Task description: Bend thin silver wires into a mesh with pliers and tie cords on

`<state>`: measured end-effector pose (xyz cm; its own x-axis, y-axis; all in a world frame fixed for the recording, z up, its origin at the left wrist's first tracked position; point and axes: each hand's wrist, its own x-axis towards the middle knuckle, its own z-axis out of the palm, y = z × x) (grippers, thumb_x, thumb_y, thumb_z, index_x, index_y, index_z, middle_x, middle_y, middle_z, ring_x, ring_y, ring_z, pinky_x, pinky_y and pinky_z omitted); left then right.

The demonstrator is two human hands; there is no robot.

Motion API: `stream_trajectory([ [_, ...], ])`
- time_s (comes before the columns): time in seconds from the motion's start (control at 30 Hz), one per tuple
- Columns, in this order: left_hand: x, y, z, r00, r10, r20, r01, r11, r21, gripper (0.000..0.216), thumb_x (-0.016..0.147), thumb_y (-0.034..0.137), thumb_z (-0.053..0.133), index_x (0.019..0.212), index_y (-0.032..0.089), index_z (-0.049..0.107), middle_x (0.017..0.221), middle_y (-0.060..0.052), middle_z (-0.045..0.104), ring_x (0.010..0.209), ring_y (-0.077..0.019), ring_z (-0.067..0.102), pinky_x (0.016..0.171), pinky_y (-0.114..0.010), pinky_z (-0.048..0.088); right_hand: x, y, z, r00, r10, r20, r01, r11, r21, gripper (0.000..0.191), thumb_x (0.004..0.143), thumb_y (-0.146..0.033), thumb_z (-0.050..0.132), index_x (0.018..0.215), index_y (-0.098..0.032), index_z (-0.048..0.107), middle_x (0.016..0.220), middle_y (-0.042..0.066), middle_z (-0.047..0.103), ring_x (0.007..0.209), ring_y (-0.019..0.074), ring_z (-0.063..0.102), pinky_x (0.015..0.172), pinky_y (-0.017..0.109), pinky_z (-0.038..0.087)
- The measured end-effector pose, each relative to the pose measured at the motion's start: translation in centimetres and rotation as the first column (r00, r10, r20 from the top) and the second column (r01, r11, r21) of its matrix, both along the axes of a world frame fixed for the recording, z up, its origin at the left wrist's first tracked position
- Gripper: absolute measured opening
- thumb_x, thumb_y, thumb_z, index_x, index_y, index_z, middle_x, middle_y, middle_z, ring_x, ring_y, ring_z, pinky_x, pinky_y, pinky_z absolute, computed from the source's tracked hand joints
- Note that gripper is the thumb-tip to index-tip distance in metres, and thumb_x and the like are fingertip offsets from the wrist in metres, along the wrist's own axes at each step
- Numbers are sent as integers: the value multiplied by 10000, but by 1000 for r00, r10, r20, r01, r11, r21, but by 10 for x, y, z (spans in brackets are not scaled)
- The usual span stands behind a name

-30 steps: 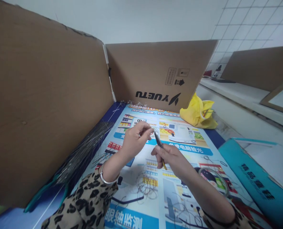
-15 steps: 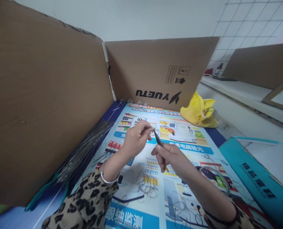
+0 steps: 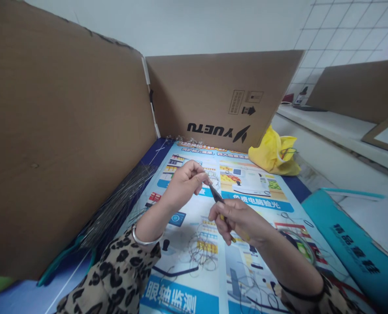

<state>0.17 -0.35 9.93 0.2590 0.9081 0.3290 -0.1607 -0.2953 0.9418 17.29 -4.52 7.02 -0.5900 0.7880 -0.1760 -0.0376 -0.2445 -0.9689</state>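
My right hand (image 3: 235,219) is closed around a pair of pliers (image 3: 216,194) with dark jaws and yellow on the handles. The jaws point up and left, to the fingertips of my left hand (image 3: 188,182). Those fingers are pinched together at the jaw tips on what looks like a thin wire, too fine to follow clearly. Below the hands, a loose tangle of thin wire (image 3: 202,250) lies on the printed sheet (image 3: 181,272). More wire pieces (image 3: 256,288) are scattered at the lower right.
Cardboard panels (image 3: 210,96) stand at the back and left. A bundle of straight wires (image 3: 115,209) and a teal-handled tool (image 3: 61,259) lie on the left. On the right are a yellow cloth bag (image 3: 272,152), a teal box (image 3: 347,240) and a wire coil (image 3: 307,246).
The pliers and my right hand have shifted slightly down, with the handles turned a little. My left hand has moved slightly left, still pinching at the jaw tips.
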Motion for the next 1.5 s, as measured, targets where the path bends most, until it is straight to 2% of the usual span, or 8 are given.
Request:
stream_trajectory([
  [0.47, -1, 2, -3, 998, -59, -25, 59, 998, 15, 149, 789, 283, 560, 764, 140, 525, 711, -2, 609, 453, -32, 446, 459, -178, 361, 3, 5, -11, 991, 50, -124, -53, 998, -27, 342, 817, -447, 503, 791, -120, 601, 491, -40, 484, 370, 94, 506, 367, 207, 350],
  [0.67, -5, 2, 0, 982, 34, -185, -13, 993, 114, 131, 801, 271, 530, 767, 145, 535, 708, 2, 604, 494, -49, 496, 486, -182, 388, 3, 5, -7, 988, -29, 153, 4, 987, 159, 372, 820, -503, 454, 810, -152, 576, 502, -52, 450, 397, 88, 458, 415, 228, 351],
  [0.73, -7, 4, 0, 978, 78, -195, -53, 990, 129, 132, 798, 277, 530, 769, 148, 535, 714, 2, 608, 513, -54, 512, 504, -182, 399, 4, 6, -4, 908, -162, 387, 0, 922, 386, 359, 822, -505, 447, 766, -174, 574, 533, -43, 457, 466, 93, 456, 468, 234, 355],
  [0.83, -9, 7, -2, 979, 98, -181, -75, 989, 130, 135, 794, 280, 532, 757, 150, 530, 717, 2, 611, 517, -55, 515, 514, -182, 403, 7, 6, -2, 656, -506, 560, -107, 672, 733, 342, 836, -480, 431, 710, -190, 562, 630, -8, 521, 596, 123, 487, 538, 246, 339],
  [0.97, -8, 6, -2, 969, 122, -216, -92, 986, 140, 128, 789, 272, 531, 739, 154, 527, 676, 17, 593, 522, -61, 517, 518, -185, 396, 9, 4, -2, 396, -851, 344, -271, 249, 930, 279, 849, -410, 449, 787, -182, 597, 736, 43, 577, 739, 169, 521, 625, 267, 338],
  [1.03, -6, 4, -1, 947, 159, -279, -116, 979, 167, 124, 786, 269, 532, 733, 157, 539, 629, 28, 567, 538, -70, 521, 528, -189, 393, 9, 3, -2, 325, -916, 237, -357, 114, 927, 257, 845, -387, 468, 788, -178, 605, 728, 49, 579, 744, 174, 515, 630, 270, 325],
  [1.23, -5, -2, 2, 891, 222, -396, -146, 966, 214, 126, 789, 267, 521, 724, 164, 554, 592, 34, 563, 541, -78, 518, 529, -193, 384, 9, 4, 0, 232, -959, 163, -482, 32, 876, 211, 832, -357, 495, 783, -186, 608, 695, 39, 568, 709, 176, 483, 618, 286, 293],
  [1.5, -4, -2, 5, 895, 191, -402, -139, 978, 156, 112, 777, 239, 516, 699, 159, 527, 622, 29, 576, 503, -65, 528, 511, -187, 401, 11, 5, -3, 295, -940, 174, -461, 20, 887, 200, 832, -339, 503, 777, -184, 616, 676, 31, 556, 708, 167, 479, 621, 278, 297],
])
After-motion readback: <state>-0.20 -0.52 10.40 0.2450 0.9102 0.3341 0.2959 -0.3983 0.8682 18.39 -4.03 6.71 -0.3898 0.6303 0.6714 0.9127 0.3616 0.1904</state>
